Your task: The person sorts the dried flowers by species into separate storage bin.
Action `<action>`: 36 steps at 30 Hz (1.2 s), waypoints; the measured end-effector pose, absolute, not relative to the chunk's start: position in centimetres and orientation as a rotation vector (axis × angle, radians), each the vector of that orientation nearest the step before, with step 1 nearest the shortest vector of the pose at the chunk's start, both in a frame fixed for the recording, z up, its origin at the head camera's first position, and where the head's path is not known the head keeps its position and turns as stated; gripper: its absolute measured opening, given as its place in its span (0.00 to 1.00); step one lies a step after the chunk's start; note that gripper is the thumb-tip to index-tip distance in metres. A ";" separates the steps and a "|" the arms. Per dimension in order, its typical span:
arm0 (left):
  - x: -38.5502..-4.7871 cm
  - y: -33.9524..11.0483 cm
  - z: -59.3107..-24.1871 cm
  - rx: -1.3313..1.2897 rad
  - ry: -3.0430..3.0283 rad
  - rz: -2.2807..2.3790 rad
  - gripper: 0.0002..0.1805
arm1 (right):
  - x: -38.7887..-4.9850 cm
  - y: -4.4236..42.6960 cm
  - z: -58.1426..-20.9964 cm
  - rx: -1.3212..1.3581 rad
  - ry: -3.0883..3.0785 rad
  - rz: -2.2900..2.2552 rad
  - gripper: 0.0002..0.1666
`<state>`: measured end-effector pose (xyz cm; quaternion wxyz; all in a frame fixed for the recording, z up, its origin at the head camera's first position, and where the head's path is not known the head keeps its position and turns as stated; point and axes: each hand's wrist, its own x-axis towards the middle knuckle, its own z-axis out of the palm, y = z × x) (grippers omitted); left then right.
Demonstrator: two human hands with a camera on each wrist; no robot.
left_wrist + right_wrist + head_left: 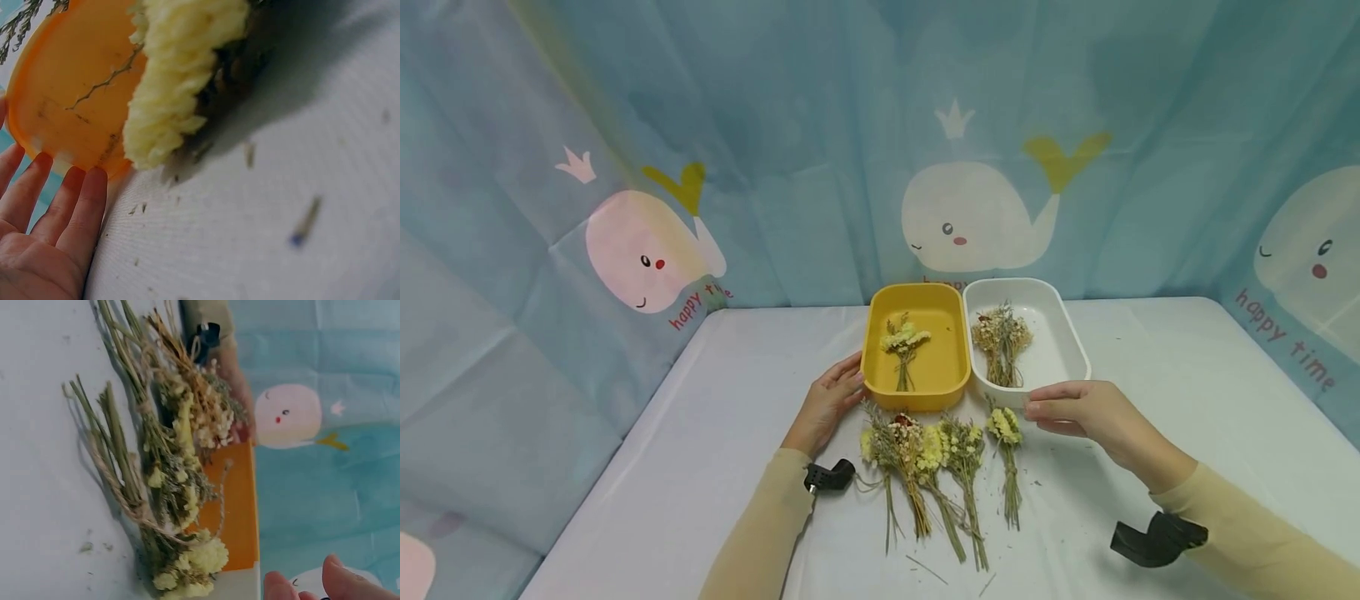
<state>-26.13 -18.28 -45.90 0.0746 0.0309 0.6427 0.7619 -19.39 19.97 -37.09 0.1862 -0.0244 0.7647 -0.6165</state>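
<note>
My left hand (831,402) lies along the left side of a yellow plastic tray (951,342), straight fingertips against its wall, as the left wrist view also shows. One small bunch of dried yellow flowers (904,342) lies in this tray. My right hand (1086,410) is at the front right corner of a white tray (1060,358), fingers extended; whether they touch it is hard to tell. In the white tray lie dried flower bunches (1002,342). Several more bunches (928,450) lie on the table in front, with a separate yellow-headed bunch (1009,458) nearest my right hand.
Both trays stand side by side at the back of the white-covered table (752,367). Behind it hangs a blue curtain (805,208) with whale prints. Loose stem bits (927,570) are scattered near the front.
</note>
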 end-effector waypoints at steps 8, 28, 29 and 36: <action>-26.0 -18.3 -46.0 0.089 1.905 2.296 0.28 | -17.9 20.5 -39.3 -0.039 2.065 -1.752 0.30; -26.2 -18.7 -45.8 0.102 1.944 2.262 0.28 | -17.4 20.0 -41.4 -0.044 1.927 -1.699 0.27; -26.2 -18.7 -45.8 0.102 1.942 2.265 0.28 | -17.5 20.0 -41.4 -0.042 1.928 -1.698 0.26; -26.2 -18.4 -45.9 0.105 1.942 2.269 0.29 | -17.5 19.5 -42.0 -0.039 1.917 -1.679 0.23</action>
